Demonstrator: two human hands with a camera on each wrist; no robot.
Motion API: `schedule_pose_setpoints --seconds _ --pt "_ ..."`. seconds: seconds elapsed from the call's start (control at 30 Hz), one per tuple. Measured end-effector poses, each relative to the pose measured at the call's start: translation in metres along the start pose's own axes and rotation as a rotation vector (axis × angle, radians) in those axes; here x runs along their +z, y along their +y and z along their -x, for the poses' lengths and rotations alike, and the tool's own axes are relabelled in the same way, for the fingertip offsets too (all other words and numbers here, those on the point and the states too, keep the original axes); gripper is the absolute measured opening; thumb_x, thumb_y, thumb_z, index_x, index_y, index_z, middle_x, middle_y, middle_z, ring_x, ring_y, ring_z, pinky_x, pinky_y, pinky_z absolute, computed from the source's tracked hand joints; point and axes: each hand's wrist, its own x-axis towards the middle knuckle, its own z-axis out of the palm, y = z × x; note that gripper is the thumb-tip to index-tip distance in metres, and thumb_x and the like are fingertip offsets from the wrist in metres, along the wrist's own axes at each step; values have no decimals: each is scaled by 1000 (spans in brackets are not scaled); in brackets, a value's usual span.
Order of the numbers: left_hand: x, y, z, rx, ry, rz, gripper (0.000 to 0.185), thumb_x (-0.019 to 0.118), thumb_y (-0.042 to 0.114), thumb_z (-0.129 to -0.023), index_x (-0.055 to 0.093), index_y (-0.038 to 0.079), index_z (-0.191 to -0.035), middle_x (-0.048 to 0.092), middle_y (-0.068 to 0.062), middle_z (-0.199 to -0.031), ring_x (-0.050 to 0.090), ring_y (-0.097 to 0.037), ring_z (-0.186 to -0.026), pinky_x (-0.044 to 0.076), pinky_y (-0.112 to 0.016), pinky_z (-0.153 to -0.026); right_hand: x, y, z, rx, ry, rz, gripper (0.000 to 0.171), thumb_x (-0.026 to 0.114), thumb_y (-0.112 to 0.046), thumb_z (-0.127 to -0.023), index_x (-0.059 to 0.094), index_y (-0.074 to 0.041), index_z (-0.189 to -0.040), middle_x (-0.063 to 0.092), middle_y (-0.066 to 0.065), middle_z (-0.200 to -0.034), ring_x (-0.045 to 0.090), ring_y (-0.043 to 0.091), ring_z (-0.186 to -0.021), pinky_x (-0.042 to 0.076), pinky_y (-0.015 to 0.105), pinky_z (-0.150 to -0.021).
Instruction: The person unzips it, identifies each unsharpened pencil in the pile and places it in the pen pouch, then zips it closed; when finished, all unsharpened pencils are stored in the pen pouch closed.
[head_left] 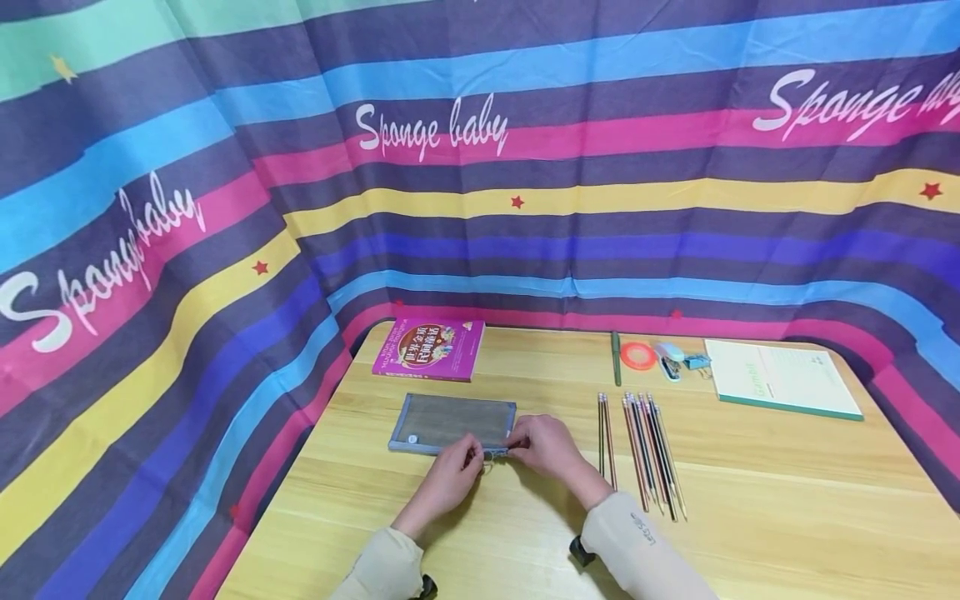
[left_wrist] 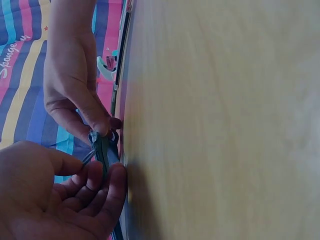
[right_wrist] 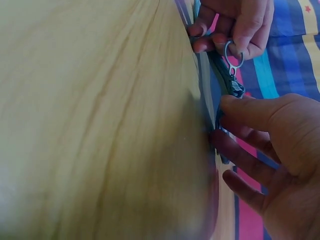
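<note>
A flat grey mesh zip pouch [head_left: 450,419] lies on the wooden table [head_left: 750,500], with both hands at its near right corner. My left hand [head_left: 468,457] pinches the zip pull, whose metal ring [right_wrist: 233,54] shows in the right wrist view below the left hand [right_wrist: 225,42]. My right hand [head_left: 521,442] pinches the pouch's end just right of the pull. In the left wrist view the left hand [left_wrist: 100,172] and right hand [left_wrist: 100,127] meet on the pouch's edge [left_wrist: 104,150]. The right wrist view shows the right hand [right_wrist: 222,120] gripping that edge between thumb and fingers.
A pink book [head_left: 429,350] lies behind the pouch. To the right are a row of several pencils [head_left: 645,450], a green pen [head_left: 616,358], an orange tape ring [head_left: 638,356], a small stapler [head_left: 667,360], a blue clip [head_left: 697,361] and a pale notebook [head_left: 780,377]. Striped cloth [head_left: 225,208] surrounds the table.
</note>
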Motion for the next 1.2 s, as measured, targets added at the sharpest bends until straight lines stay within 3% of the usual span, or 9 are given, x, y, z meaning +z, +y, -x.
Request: schedule_pose_setpoints --seconds 0.37,0.93,1.2 --pt "0 0 4 -18 30 -11 14 54 11 -105 57 14 -91 56 5 -80 51 -8 -73 46 -24 -66 -3 5 2 9 -14 1 14 86 -12 -80 84 -20 -92 75 -8 -87 66 10 -76 54 33 -74" --pt "-11 -5 7 -11 7 -7 14 52 11 -106 58 11 -93 59 2 -76 51 -6 -67 47 -24 -61 -8 14 9 54 0 9 15 86 -15 -80 84 -24 -91 76 -9 -90 68 11 -82 56 40 -82" --pt "-13 -10 6 -12 19 -21 12 53 10 -106 58 10 -95 58 5 -76 52 -7 -67 48 -24 -60 -14 16 13 70 17 -8 16 86 -13 -81 84 -23 -92 76 -8 -89 69 11 -81 57 36 -80"
